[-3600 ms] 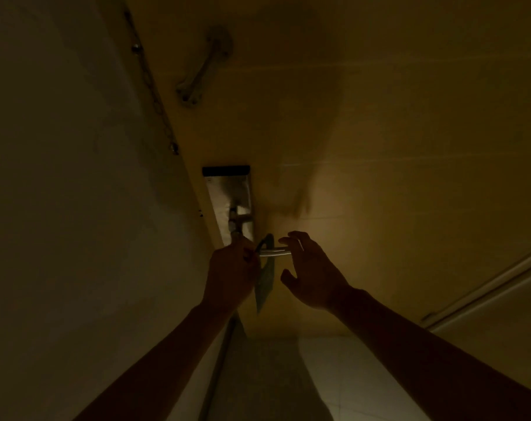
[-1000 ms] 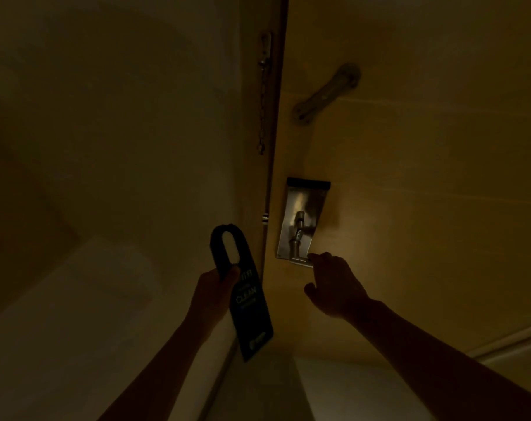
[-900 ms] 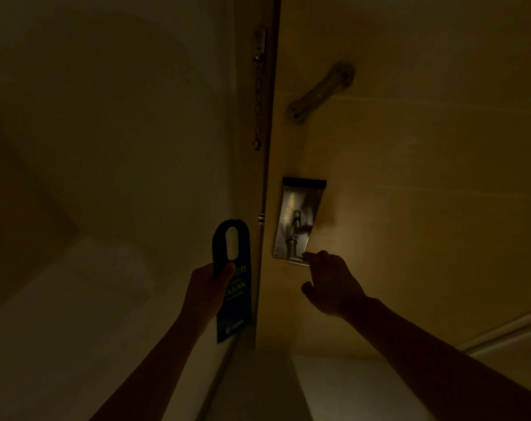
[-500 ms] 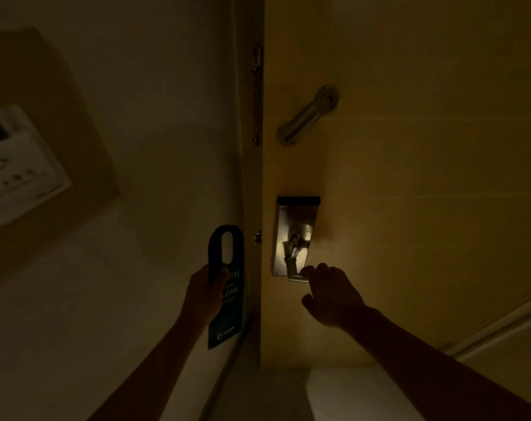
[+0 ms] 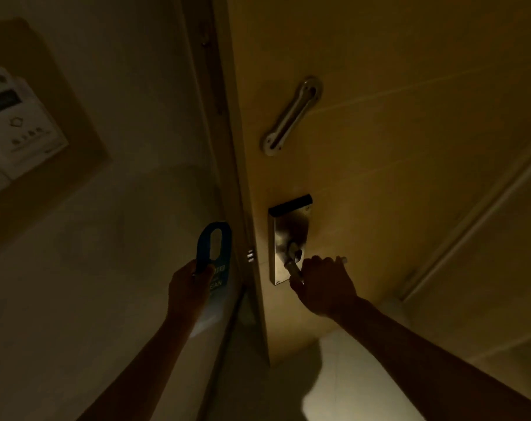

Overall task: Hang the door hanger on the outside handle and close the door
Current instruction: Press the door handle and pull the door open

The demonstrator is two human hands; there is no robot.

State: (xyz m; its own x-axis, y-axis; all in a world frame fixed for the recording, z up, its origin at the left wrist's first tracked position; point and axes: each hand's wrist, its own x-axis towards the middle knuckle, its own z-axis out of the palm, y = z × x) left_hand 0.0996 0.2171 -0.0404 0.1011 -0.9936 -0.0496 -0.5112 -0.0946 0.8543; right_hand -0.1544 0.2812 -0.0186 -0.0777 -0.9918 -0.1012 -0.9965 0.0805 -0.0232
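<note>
The scene is dim. My left hand [image 5: 189, 287] holds a dark blue door hanger [image 5: 213, 250] upright by its middle, with the oval hole at the top, just left of the door's edge. The light wooden door [image 5: 379, 147] fills the right half of the view. My right hand [image 5: 322, 284] is closed around the metal lever handle [image 5: 293, 262], which sticks out of a steel lock plate [image 5: 290, 235]. The door's edge, with its latch [image 5: 250, 256], stands slightly away from the frame, and light falls through the gap at the bottom. The outside handle is hidden.
A metal door-guard bar [image 5: 291, 117] is fixed to the door above the lock plate. A white wall panel with a display [image 5: 15, 123] hangs at the left. The door frame [image 5: 215, 117] runs up the middle. A pale tiled floor [image 5: 349, 384] lies below.
The hanger came off the inside handle into my left hand. My right hand took hold of the lever. The door has swung a little open, showing its edge and a lit gap.
</note>
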